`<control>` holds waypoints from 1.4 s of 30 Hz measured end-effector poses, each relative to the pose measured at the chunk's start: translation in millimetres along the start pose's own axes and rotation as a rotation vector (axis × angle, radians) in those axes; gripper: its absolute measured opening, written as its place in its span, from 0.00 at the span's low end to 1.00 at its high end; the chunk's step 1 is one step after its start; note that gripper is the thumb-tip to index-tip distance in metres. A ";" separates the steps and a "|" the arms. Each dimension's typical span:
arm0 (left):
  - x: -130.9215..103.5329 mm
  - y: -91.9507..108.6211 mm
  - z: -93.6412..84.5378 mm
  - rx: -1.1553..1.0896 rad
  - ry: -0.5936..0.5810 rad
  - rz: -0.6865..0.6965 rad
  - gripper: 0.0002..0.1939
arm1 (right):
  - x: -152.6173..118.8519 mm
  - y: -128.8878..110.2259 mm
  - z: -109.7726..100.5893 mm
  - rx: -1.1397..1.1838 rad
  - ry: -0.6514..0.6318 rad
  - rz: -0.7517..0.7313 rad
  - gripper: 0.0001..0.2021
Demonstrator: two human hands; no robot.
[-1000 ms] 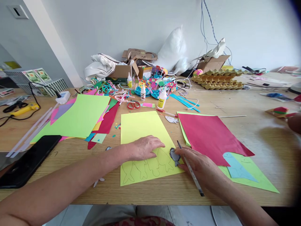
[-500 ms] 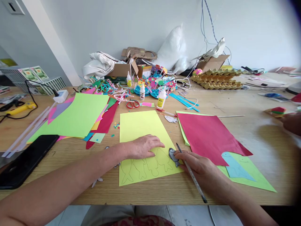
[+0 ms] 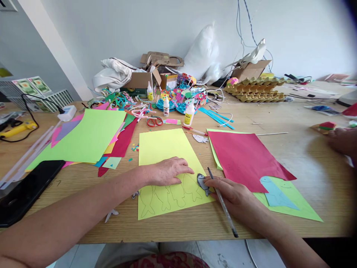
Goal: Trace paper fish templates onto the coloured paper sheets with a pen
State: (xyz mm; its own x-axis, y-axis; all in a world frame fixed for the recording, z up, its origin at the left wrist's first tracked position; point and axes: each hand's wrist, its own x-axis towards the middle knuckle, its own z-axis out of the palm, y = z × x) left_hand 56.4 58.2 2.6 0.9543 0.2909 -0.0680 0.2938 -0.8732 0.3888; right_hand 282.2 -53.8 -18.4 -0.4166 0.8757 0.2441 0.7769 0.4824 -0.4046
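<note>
- I saw a pale wooden table [image 3: 279,149] running up to a plain white wall, heaped at the back with craft scraps, a white bag [image 3: 202,56] and loose cables.
- A yellow sheet [image 3: 164,149] lay flat in front of me, its long axis running from me toward the wall, tipped slightly left at the far end. Fish outlines were pencilled in a row along its near edge, upright, heads away from me.
- My left hand [image 3: 167,172] lay flat and spread on the sheet, palm down, gripping nothing.
- My right hand [image 3: 231,193] gripped a pencil [image 3: 222,202] between the fingers, its tip pointing away from me and left, its long end trailing back toward the table edge; its fingertips also pressed a small grey fish cut-out [image 3: 201,181] at the sheet's right edge, head pointing up and left.
- Just right of that lay a red sheet [image 3: 245,158] over a green sheet [image 3: 292,208], with a blue fish cut-out [image 3: 275,193] on top.
- To the left sat a stack of coloured paper [image 3: 89,137], and a black phone [image 3: 28,190] near the table edge.
- An open cardboard box [image 3: 141,80] stood at the back; I could not tell what it held. Stacked egg trays [image 3: 256,93] looked unfilled, bar a coloured ball [image 3: 232,81] at their left end.
- Glue bottles [image 3: 189,113] and red scissors [image 3: 154,121] stood beyond the sheet.
- Another person's hand [image 3: 341,140] rested at the far right.
</note>
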 end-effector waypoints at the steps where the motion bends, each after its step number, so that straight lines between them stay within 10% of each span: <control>1: -0.2 -0.4 0.3 0.002 0.000 -0.001 0.23 | -0.3 0.2 0.3 -0.004 0.003 0.001 0.16; 42: 6.0 8.7 -15.7 0.003 -0.142 -0.036 0.28 | 5.0 -0.8 0.2 0.011 -0.007 -0.009 0.15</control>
State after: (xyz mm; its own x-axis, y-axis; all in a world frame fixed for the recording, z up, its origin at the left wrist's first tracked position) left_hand 63.9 58.5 20.0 0.9410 0.2645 -0.2110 0.3283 -0.8642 0.3812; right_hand 279.4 -49.8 -17.0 -0.4273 0.8713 0.2414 0.7676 0.4906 -0.4123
